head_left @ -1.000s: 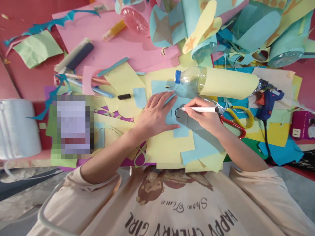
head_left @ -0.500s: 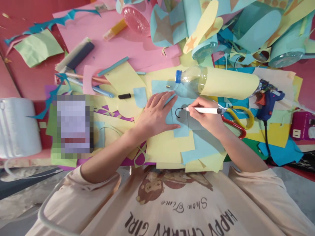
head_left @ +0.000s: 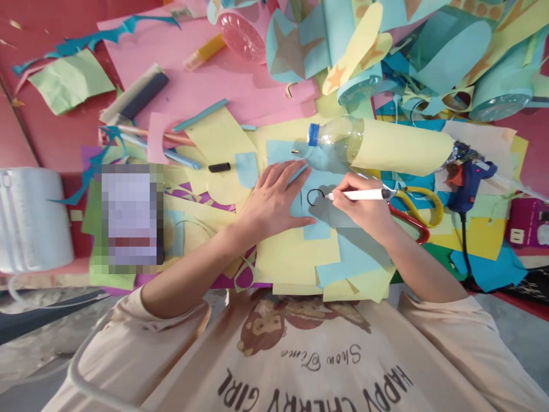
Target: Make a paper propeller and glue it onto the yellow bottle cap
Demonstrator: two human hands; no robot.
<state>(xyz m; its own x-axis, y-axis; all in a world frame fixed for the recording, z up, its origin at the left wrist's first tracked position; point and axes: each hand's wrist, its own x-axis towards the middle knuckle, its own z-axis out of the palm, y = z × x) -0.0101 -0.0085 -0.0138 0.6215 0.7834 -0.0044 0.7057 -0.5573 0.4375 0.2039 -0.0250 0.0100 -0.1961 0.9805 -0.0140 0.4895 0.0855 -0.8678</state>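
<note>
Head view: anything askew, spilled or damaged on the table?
Green paper, upper left: crumpled, unlike the smoother pink sheet beside it. Wrapped bottle, above the right hand: lying on its side, but blue cap on and no spill visible.

Upside down on the cream fabric T-shirt (head_left: 295, 332) stand cursive "Show Time" (head_left: 321, 357) and dark capitals "HAPPY CHERRY GIRL" (head_left: 317, 399); white marks (head_left: 516, 224) on the glossy magenta box (head_left: 530, 217) are too small to read.
</note>
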